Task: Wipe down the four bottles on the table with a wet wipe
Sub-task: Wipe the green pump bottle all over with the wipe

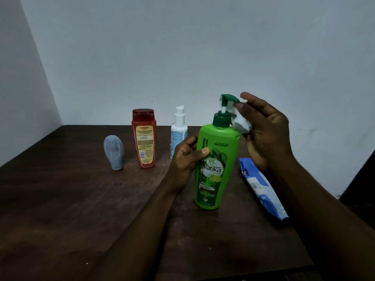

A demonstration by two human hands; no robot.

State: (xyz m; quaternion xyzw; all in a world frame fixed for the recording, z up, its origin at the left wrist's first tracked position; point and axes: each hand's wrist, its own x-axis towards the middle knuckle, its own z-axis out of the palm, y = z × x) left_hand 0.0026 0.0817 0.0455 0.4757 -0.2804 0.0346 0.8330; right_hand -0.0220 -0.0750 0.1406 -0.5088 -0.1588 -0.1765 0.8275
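The left hand (185,157) grips the tall green plastic pump bottle (215,165) by its side while the right hand (263,128) pinches a crumpled white wet wipe (240,123) against its dark green pump head.

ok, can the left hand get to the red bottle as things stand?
Probably not right away: the left hand grips the green bottle. The path itself looks free; the red bottle stands upright just to its left, with bare table between.

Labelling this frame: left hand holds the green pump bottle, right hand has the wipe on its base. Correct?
No. The head view shows the right hand holding the wet wipe against the pump head of the green bottle, not its base. The left hand does hold the bottle.
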